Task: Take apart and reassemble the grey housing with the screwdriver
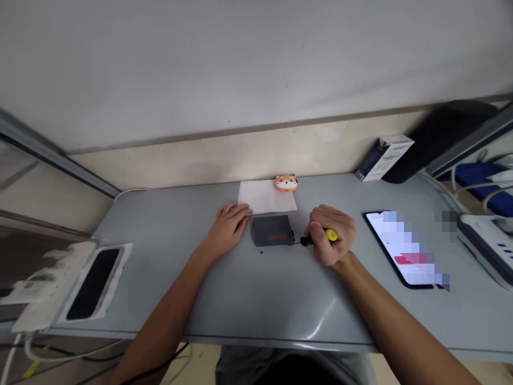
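A small dark grey box (272,230) lies flat on the grey table (256,289). My left hand (228,227) rests flat beside its left edge, fingers stretched out and touching the box's near corner. My right hand (332,234) is closed around a screwdriver (320,237) with a yellow and black handle, whose tip points at the right side of the box. A tiny dark speck, maybe a screw (262,252), lies just in front of the box.
A white paper sheet (266,197) with an orange animal figure (286,183) lies behind the box. A phone (404,248) lies at the right, a power strip (487,248) beyond it. A white box (383,158) leans at the back right. A table cutout (94,283) sits at the left.
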The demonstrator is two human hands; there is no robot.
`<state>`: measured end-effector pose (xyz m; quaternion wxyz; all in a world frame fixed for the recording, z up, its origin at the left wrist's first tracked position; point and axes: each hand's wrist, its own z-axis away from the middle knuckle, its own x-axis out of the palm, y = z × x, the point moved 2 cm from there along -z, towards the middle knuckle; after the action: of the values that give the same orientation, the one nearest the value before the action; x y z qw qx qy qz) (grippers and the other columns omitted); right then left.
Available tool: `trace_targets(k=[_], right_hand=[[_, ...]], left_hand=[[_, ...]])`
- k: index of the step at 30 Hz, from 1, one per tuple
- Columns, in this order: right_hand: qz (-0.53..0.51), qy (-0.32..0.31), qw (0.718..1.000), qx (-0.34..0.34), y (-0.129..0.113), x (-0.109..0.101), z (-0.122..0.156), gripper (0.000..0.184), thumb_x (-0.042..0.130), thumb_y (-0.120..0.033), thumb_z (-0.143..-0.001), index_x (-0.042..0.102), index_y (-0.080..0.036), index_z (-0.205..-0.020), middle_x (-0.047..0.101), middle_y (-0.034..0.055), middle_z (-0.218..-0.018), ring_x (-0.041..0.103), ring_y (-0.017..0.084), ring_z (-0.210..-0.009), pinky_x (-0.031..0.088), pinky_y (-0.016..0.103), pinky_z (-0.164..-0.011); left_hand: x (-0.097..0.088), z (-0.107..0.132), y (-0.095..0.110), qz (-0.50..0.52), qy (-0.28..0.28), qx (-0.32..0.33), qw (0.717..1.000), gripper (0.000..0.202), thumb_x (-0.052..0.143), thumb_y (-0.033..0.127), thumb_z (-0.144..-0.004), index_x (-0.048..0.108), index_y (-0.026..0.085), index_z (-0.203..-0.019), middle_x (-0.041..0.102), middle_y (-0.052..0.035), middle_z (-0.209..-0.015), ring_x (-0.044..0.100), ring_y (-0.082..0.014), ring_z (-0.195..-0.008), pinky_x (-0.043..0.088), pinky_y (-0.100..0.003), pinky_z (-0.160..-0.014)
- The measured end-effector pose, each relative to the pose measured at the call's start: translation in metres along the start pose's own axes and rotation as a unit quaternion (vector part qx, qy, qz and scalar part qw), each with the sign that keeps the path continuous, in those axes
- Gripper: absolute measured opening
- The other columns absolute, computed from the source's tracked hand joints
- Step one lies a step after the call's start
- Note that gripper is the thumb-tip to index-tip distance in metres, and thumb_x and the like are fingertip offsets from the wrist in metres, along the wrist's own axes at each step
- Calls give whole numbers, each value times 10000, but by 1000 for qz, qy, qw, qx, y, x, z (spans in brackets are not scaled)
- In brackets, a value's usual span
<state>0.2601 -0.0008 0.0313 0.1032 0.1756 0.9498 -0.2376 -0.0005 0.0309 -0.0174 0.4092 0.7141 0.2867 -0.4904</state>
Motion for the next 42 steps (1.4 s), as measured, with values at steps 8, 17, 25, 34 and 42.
trace_targets(k=[8,17,25,34,42], right_hand=[[-5,-5,1000,-21,-5,-1,-3,344,491,-81,-881,403,-243,-591,404,-38,-463,352,128,-433,263,332,-522],[7,-11,999,-29,-6,1,-3,367,469,-113,-916,398,-246,-583,400,-34,-458,344,132,-427,266,333,-510],[6,-16,1000,-24,-8,1,-2,362,480,-98,-897,391,-242,-577,378,-36,-468,326,127,-444,257,336,-511],[-64,-17,997,32,-23,17,3,361,444,-116,-946,496,-236,-609,504,-17,-485,436,136,-453,352,313,-514],[-75,11,993,92,-21,22,7,419,467,-180,-992,598,-225,-596,602,2,-514,514,141,-476,391,310,-520]], left_hand=[[-11,1,18,48,42,50,997,328,447,274,-1099,688,248,-1321,714,-87,-1330,614,-255,-1259,466,-473,-1130],[-12,3,33,59,54,119,990,294,542,265,-1036,688,246,-1290,710,-105,-1293,659,-258,-1205,523,-461,-1081],[-13,4,35,41,85,150,984,252,528,226,-1040,706,224,-1219,731,-107,-1253,684,-244,-1172,553,-432,-1032],[-14,4,32,50,110,149,981,239,535,188,-1014,732,230,-1144,749,-101,-1190,705,-233,-1111,563,-427,-1008],[-22,5,43,83,85,157,980,210,558,258,-1024,755,249,-1096,751,-79,-1109,700,-223,-1045,558,-412,-990]])
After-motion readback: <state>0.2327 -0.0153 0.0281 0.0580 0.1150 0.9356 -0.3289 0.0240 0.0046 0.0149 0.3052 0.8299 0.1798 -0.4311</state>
